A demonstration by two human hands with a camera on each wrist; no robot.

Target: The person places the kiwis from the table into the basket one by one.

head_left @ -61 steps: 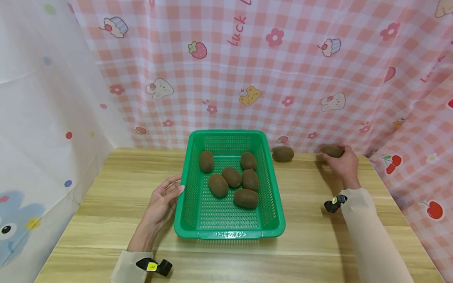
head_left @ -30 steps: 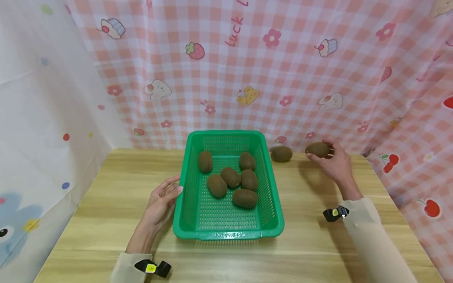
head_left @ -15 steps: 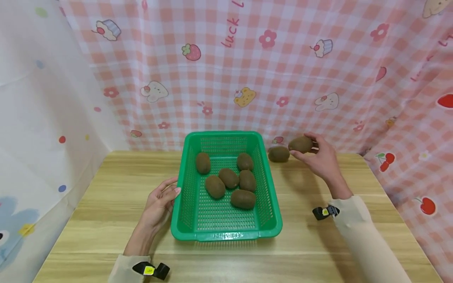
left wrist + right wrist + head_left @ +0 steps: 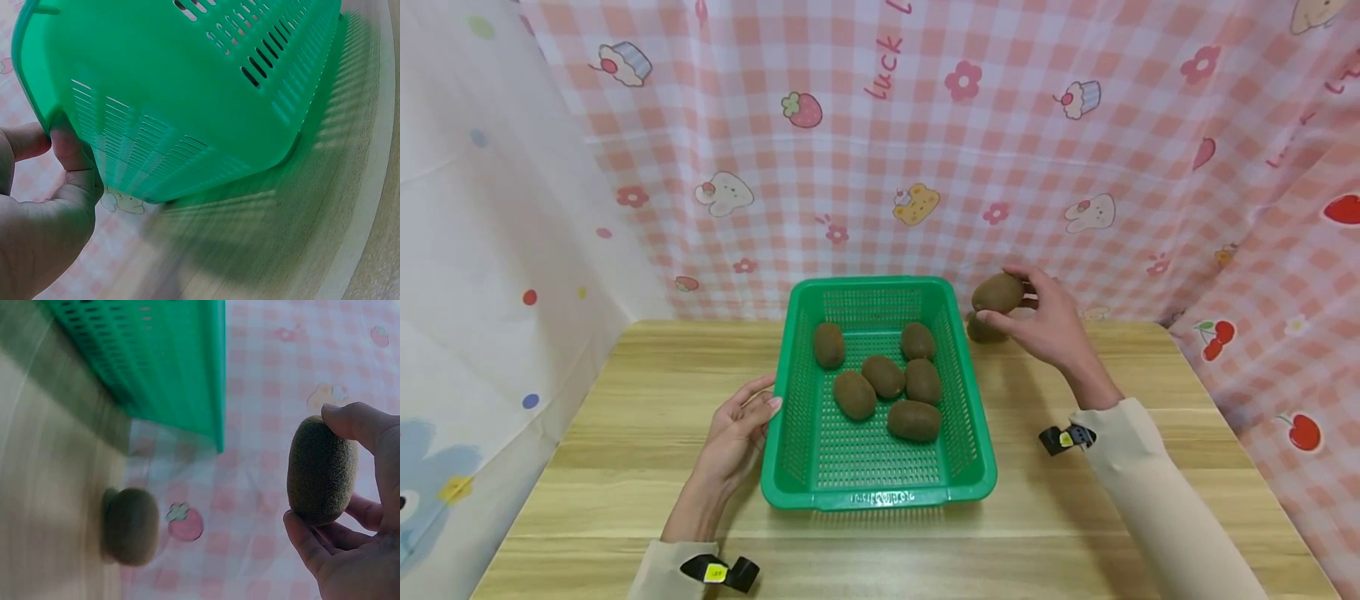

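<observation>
My right hand [image 4: 1051, 327] holds a brown fuzzy kiwi [image 4: 997, 292] up off the table, just beyond the right rim of a green plastic basket [image 4: 880, 500]. In the right wrist view the thumb and fingertips grip the kiwi [image 4: 321, 472] at its two ends. Below it, a second kiwi [image 4: 984, 331] lies on the table beside the basket, partly covered in the head view. Several kiwis, one of them a kiwi [image 4: 914, 421] near the front, lie inside the basket. With my left hand [image 4: 733, 437] I pinch the basket's left rim between thumb and fingers.
The wooden table [image 4: 647, 400] ends at the back against a pink checked cloth [image 4: 850, 150]. A white dotted cloth [image 4: 497, 225] hangs on the left. More checked cloth [image 4: 1277, 350] hangs along the right edge.
My right hand has lifted the kiwi from the table's back right and carried it left, to above the kiwi beside the basket. The left hand stays at the basket rim.
</observation>
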